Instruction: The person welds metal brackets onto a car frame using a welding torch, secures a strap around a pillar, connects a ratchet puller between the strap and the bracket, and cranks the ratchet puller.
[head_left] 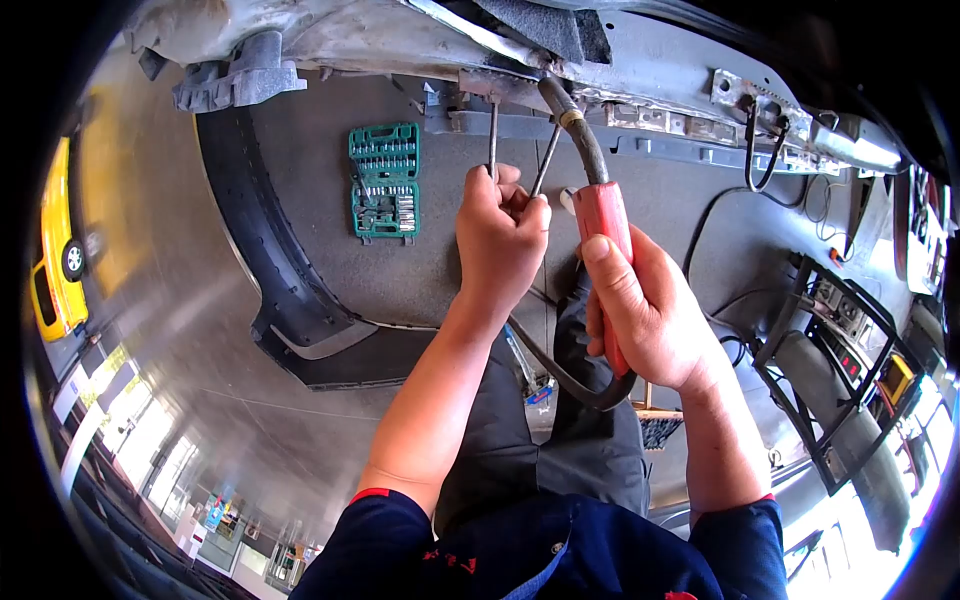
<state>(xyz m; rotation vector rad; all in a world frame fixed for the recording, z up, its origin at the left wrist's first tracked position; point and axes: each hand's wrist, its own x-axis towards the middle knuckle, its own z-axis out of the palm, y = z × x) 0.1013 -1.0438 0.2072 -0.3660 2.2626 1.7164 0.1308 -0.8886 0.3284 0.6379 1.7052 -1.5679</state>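
Observation:
My right hand (650,300) is wrapped round the red handle of a welding torch (607,215), thumb along its side. The torch's dark neck (583,135) curves up, its tip against the edge of a bare metal car body panel (660,85). My left hand (500,235) is closed on two thin metal rods (545,163) that spread apart upward. Their upper ends reach a rusty bracket-like piece (490,87) under the panel edge; whether they join inside my fist is hidden. A black cable (560,380) loops below the torch handle.
A green socket set case (385,185) lies open on the floor. Left of my legs is a detached dark bumper (285,240). A framed machine with cables (840,340) stands at right, and a wooden-handled brush (657,425) lies by my leg. A yellow car (60,250) is far left.

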